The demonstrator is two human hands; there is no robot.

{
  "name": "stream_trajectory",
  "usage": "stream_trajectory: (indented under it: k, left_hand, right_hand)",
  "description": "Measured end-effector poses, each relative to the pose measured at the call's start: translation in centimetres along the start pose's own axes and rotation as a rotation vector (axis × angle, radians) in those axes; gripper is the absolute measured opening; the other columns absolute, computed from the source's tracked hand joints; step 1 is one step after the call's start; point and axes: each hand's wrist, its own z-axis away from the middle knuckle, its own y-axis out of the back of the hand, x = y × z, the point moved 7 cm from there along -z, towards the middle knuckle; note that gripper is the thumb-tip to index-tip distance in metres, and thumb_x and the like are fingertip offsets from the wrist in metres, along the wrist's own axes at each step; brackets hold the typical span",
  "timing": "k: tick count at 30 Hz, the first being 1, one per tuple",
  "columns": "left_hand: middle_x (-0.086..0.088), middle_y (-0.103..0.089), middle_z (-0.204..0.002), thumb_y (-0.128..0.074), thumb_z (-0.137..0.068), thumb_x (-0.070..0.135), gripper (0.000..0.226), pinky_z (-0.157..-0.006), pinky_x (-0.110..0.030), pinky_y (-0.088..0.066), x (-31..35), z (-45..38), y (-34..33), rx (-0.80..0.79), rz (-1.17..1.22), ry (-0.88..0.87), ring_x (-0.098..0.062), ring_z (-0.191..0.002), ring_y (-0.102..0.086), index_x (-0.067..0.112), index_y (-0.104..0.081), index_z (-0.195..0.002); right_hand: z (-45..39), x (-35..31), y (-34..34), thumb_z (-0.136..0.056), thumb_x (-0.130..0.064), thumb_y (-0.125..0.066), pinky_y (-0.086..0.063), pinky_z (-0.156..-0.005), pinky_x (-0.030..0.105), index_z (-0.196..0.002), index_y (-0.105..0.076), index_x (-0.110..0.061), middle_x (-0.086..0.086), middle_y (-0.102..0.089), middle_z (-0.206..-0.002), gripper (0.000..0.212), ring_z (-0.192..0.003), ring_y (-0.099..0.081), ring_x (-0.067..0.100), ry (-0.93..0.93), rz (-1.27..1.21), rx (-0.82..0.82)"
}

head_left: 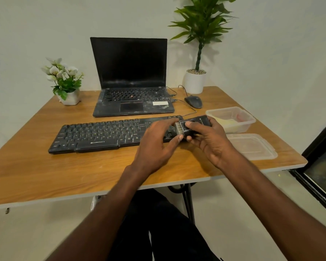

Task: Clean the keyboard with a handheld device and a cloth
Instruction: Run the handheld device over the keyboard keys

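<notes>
Head view: the right hand point(213, 140) grips the handheld device point(193, 127) over the keyboard point(102, 136)'s right end, on the table's near half; the left hand point(158, 144) pinches its brush head point(179, 129). Cleaning seems barely begun; wiping remains, and no cloth is clearly visible.

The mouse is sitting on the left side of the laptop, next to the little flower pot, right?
Not quite. The head view shows the mouse on the right side of the laptop, near the tall plant's white pot. The little flower pot stands on the laptop's left.
</notes>
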Motion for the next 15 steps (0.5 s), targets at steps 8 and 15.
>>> stream_trajectory:
  k: [8, 15]
  left_hand:
    - [0.005, -0.069, -0.130, -0.076, -0.098, 0.027, 0.043, -0.097, -0.038, -0.055, 0.8, -0.3, -1.0, 0.046, 0.115, 0.011, -0.010, -0.118, -0.061, 0.018, -0.067, -0.139]
    - [0.004, -0.071, -0.124, -0.078, -0.097, 0.020, 0.040, -0.097, -0.035, -0.057, 0.6, -0.3, -1.1, 0.043, 0.155, 0.000, -0.010, -0.114, -0.065, 0.013, -0.069, -0.135]
  right_hand:
    - [0.3, -0.7, 1.1, -0.080, -0.006, -0.083, -0.059, -0.060, 0.029, -0.131, -0.056, -0.003, 0.021, -0.073, -0.112, 0.057, -0.087, -0.074, 0.028, -0.052, 0.072, 0.006]
    - [0.6, -0.1, 0.6, -0.080, -0.004, -0.080, -0.058, -0.058, 0.029, -0.133, -0.055, -0.003, 0.018, -0.075, -0.102, 0.059, -0.078, -0.074, 0.025, -0.135, 0.071, 0.003]
